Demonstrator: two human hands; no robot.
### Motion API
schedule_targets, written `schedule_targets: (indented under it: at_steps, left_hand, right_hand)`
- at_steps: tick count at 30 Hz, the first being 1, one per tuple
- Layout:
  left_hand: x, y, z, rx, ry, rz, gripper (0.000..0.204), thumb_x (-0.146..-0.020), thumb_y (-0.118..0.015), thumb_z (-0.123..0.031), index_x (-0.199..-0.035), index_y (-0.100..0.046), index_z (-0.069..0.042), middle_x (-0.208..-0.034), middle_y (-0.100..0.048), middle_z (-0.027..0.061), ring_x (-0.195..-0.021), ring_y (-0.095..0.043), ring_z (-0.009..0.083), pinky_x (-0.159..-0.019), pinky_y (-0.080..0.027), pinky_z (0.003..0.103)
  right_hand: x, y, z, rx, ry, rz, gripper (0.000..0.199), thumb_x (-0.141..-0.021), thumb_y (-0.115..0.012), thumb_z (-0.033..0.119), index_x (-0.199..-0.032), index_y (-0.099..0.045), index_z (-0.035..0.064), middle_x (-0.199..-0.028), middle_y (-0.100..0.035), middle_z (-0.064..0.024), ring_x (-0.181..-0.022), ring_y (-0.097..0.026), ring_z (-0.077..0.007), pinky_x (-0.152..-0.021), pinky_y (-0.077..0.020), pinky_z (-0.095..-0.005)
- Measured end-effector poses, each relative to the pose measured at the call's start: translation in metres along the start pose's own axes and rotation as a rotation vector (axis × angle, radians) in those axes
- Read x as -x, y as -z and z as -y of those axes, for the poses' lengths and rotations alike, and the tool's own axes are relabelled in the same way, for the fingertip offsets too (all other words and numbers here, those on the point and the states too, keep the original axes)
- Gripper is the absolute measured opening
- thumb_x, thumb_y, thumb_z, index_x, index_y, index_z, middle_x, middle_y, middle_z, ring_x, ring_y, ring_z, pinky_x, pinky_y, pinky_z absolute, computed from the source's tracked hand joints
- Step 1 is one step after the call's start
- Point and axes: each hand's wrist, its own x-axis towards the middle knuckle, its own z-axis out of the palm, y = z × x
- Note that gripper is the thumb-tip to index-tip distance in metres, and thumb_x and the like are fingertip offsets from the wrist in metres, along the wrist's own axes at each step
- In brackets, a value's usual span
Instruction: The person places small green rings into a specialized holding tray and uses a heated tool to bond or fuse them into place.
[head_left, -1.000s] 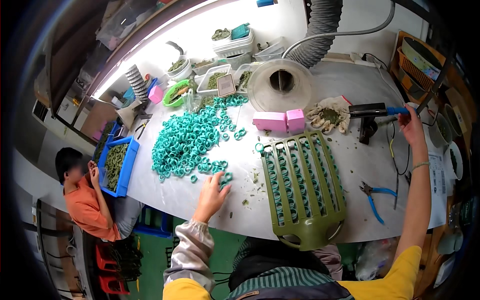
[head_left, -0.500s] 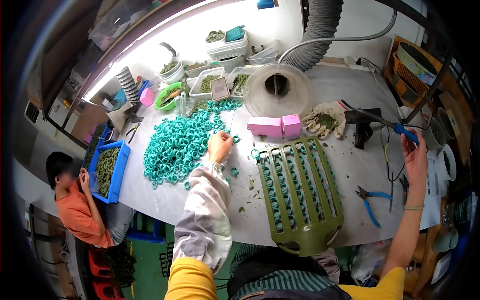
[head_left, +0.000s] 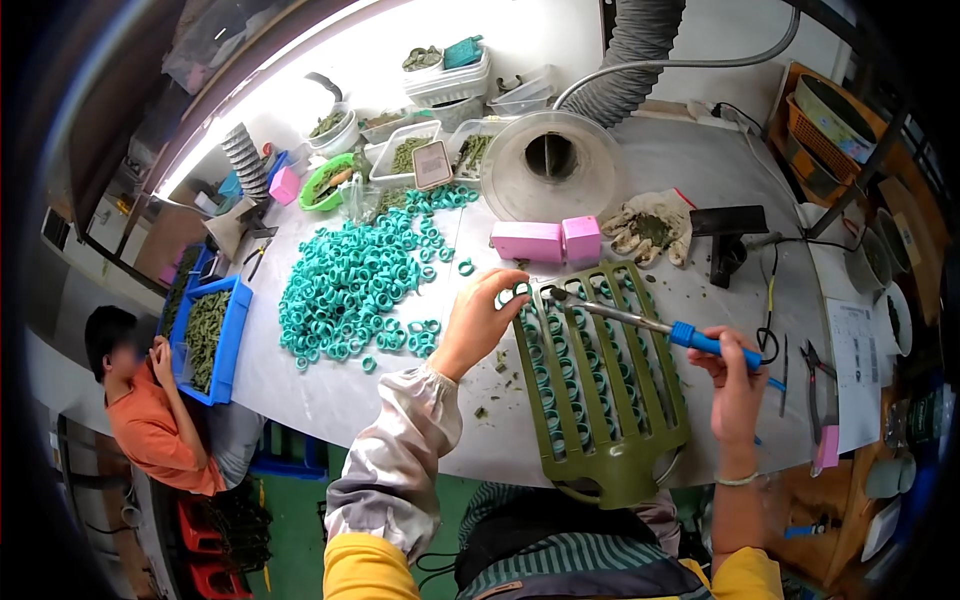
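My left hand [head_left: 475,322] pinches a small turquoise ring [head_left: 512,296] at the upper left corner of an olive-green slatted rack [head_left: 615,465]. Rows of similar turquoise rings sit between the rack's slats. My right hand [head_left: 735,385] is closed around the blue handle of a soldering iron [head_left: 640,318]. Its metal shaft crosses above the rack, and the dark tip is close to the ring in my left hand; I cannot tell if they touch. A large heap of turquoise rings [head_left: 350,285] lies left of the rack.
Two pink blocks [head_left: 527,241] and a soiled glove [head_left: 650,228] lie beyond the rack, beside a black stand [head_left: 728,225]. A clear funnel hood [head_left: 545,195] stands behind them. Pliers [head_left: 815,370] lie at right. At far left, a person in orange [head_left: 155,425] sits by a blue tray [head_left: 237,340].
My left hand has moved from the heap to the rack's corner with a ring. My right hand has brought the soldering iron from the stand leftward and down over the rack.
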Motion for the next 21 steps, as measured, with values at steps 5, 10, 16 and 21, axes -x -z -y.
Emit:
schedule_targets:
  at_steps: [5, 10, 16, 21]
  left_hand:
    - [-0.007, -0.008, 0.005, -0.138, -0.130, 0.025, 0.023, -0.080, -0.072, -0.008, -0.102, -0.070, -0.002, -0.100, -0.068, 0.0123, -0.095, -0.062, 0.0325, -0.084, -0.049, 0.039]
    - [-0.011, -0.015, 0.007, -0.193, -0.198, 0.044, 0.024, -0.078, -0.073, -0.007, -0.101, -0.070, -0.002, -0.100, -0.069, 0.0120, -0.096, -0.062, 0.0322, -0.084, -0.049, 0.040]
    - [-0.014, -0.018, 0.011, -0.203, -0.201, 0.056, 0.023, -0.077, -0.074, -0.007, -0.099, -0.071, -0.003, -0.100, -0.069, 0.0116, -0.093, -0.063, 0.0323, -0.084, -0.049, 0.041]
    - [-0.011, -0.018, 0.011, -0.202, -0.207, 0.049, 0.022, -0.078, -0.074, -0.010, -0.098, -0.070, -0.003, -0.099, -0.069, 0.0114, -0.095, -0.062, 0.0327, -0.085, -0.048, 0.041]
  right_hand:
    - [0.006, -0.010, -0.010, 0.045, 0.022, 0.090, 0.024, -0.098, -0.056, 0.016, -0.098, -0.065, -0.0054, -0.089, -0.069, -0.0109, -0.077, -0.070, -0.0186, -0.076, -0.0582, -0.0314]
    - [0.005, -0.016, -0.015, 0.036, 0.020, 0.090, 0.023, -0.097, -0.056, 0.015, -0.097, -0.066, -0.0057, -0.089, -0.069, -0.0103, -0.077, -0.070, -0.0181, -0.077, -0.0580, -0.0307]
    - [0.005, -0.026, -0.018, 0.031, 0.027, 0.091, 0.022, -0.097, -0.055, 0.014, -0.095, -0.066, -0.0053, -0.090, -0.069, -0.0090, -0.079, -0.071, -0.0186, -0.075, -0.0583, -0.0307]
    - [0.015, -0.019, 0.004, 0.116, 0.066, 0.083, 0.022, -0.097, -0.054, 0.013, -0.092, -0.065, -0.0054, -0.091, -0.068, -0.0093, -0.077, -0.070, -0.0186, -0.073, -0.0590, -0.0306]
